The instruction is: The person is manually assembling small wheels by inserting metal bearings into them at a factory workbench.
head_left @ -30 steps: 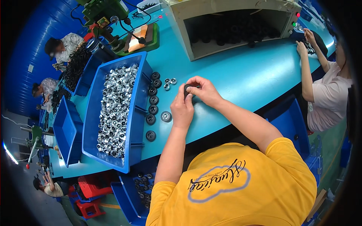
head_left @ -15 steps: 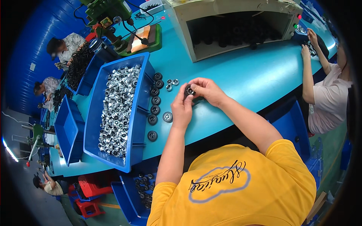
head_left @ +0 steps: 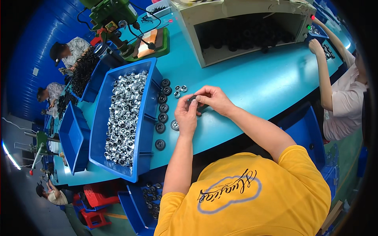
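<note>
One head-worn fisheye camera looks down at close range over the workbench (head_left: 252, 88)

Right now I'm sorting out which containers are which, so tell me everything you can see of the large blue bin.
The large blue bin is an open, roughly rectangular tub of smooth, plastic-looking material, with a raised rim and a ridged right wall. It stands upright on the turquoise table, left of a row of black wheels. A heap of small silvery parts, many with dark centres, fills much of it and hides its floor.
</note>
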A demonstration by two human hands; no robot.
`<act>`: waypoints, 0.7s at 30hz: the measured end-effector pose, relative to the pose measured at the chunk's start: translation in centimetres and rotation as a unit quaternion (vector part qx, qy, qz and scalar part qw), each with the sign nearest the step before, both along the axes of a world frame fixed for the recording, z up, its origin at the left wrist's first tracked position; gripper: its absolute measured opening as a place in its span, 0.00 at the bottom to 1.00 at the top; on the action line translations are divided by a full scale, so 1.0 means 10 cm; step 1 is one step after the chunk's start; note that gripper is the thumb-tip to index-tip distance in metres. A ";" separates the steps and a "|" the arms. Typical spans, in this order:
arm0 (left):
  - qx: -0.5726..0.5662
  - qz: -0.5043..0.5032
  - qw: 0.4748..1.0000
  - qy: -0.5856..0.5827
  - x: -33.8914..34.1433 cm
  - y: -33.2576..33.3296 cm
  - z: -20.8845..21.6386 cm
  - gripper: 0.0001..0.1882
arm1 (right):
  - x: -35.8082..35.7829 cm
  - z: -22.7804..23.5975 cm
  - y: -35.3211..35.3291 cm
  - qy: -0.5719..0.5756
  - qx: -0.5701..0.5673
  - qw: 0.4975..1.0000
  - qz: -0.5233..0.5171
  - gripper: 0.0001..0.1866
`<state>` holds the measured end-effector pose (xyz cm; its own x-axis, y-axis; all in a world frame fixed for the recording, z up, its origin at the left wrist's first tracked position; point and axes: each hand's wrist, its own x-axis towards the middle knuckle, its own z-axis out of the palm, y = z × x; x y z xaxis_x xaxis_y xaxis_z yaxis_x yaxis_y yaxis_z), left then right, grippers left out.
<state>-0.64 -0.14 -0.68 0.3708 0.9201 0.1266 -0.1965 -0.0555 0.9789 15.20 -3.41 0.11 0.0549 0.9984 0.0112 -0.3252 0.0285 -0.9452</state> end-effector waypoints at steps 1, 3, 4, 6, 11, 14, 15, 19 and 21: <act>-0.018 -0.005 1.000 0.001 -0.01 0.03 -0.03 0.11 | 0.00 -0.01 0.01 0.004 -0.005 1.000 -0.005 0.09; -0.032 -0.013 0.999 -0.002 -0.03 0.08 -0.08 0.11 | 0.00 -0.01 0.03 -0.005 -0.009 1.000 -0.020 0.09; -0.028 -0.016 0.999 -0.006 -0.04 0.09 -0.07 0.11 | 0.00 -0.03 0.03 -0.008 -0.011 1.000 -0.028 0.09; -0.008 0.005 1.000 0.011 -0.02 0.06 -0.06 0.10 | 0.00 -0.06 0.03 -0.022 -0.004 1.000 -0.020 0.09; 0.009 0.040 0.999 0.035 -0.03 0.04 -0.05 0.12 | -0.04 -0.07 0.01 -0.027 -0.006 1.000 -0.008 0.10; 0.011 -0.009 1.000 0.007 0.01 0.02 0.00 0.17 | 0.01 -0.06 0.04 -0.001 -0.012 1.000 -0.021 0.11; 0.021 -0.021 1.000 0.008 0.03 0.01 0.02 0.20 | 0.04 -0.06 0.05 0.017 -0.019 0.999 -0.019 0.12; 0.064 -0.006 0.996 0.064 0.04 -0.02 0.01 0.27 | 0.09 -0.07 0.05 0.077 -0.045 0.996 0.008 0.13; 0.099 0.004 0.992 0.075 0.06 0.00 -0.09 0.27 | 0.06 -0.10 0.06 0.052 -0.041 0.998 0.001 0.13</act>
